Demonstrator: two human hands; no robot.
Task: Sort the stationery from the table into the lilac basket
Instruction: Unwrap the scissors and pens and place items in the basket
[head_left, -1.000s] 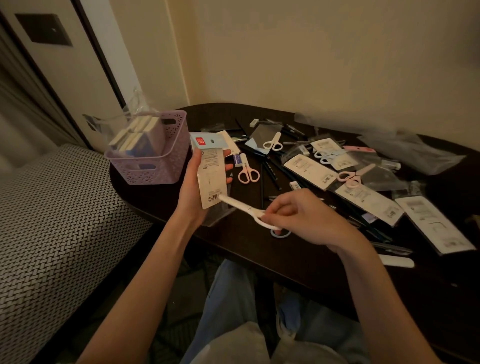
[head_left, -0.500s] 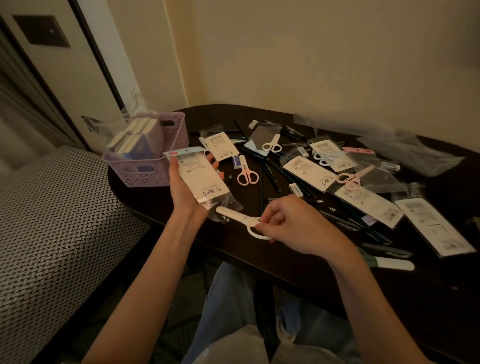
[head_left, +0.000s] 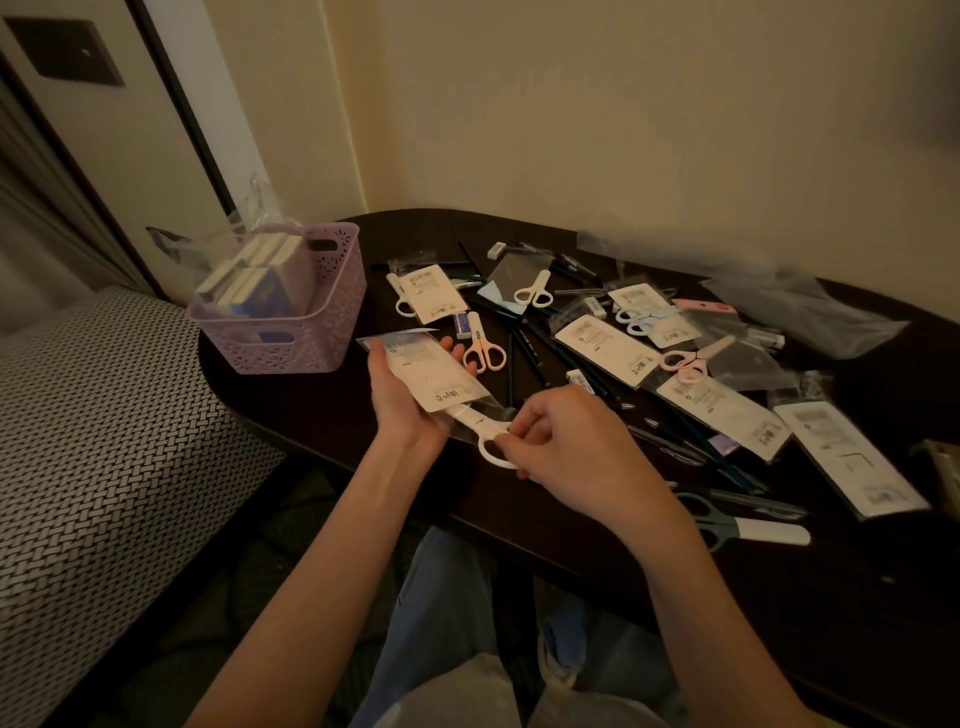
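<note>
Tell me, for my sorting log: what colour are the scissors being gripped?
White scissors, clearest in the head view.

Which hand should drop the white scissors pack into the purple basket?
Probably the left hand: it already holds the pack and is nearer the lilac basket. The right hand only pinches the white scissors at the handle, farther away.

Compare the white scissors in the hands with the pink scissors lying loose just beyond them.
The white scissors are partly inside a clear packet with a label card, blades hidden; the pink scissors are unpackaged, fully visible. The white scissors are held above the table by the left hand and right hand; the pink scissors lie on it, untouched. Both have loop handles.
</note>
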